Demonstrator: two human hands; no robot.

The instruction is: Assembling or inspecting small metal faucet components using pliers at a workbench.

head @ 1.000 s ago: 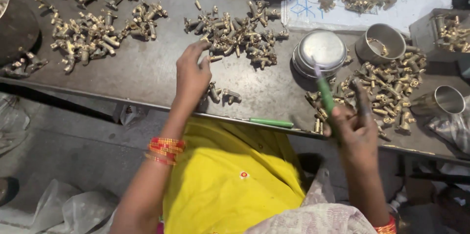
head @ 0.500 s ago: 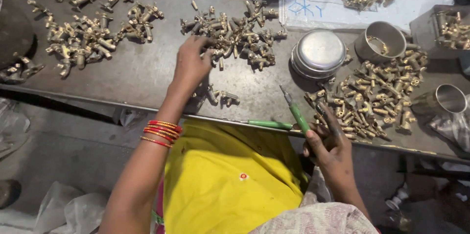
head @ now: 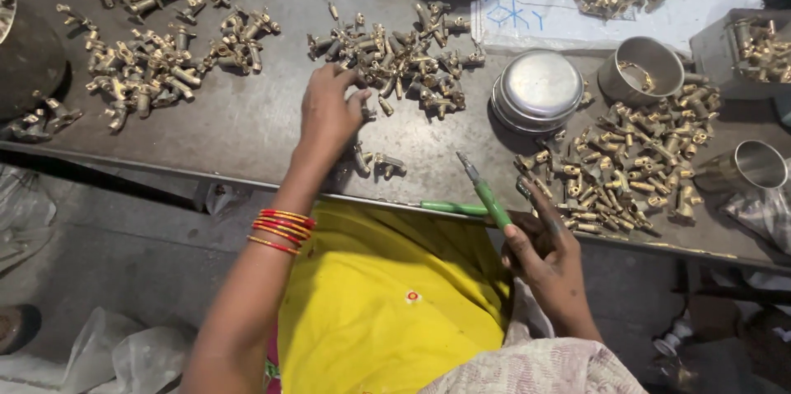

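Left hand on brass fittings, right hand gripping green-handled screwdriver

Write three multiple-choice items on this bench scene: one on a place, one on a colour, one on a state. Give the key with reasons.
1. Where is the left hand?
A. on the yellow cloth
B. at the near edge of the middle heap of brass parts
C. inside a steel cup

2. What colour is the handle of the tool in the right hand?
A. green
B. red
C. black

3. How does the round steel tin stand?
A. lid off
B. lying on its side
C. shut, lid on

Key: B, its fingers touch the heap on the table; A, the handle is green, its metal tip pointing up and away; C, the flat lid covers it.
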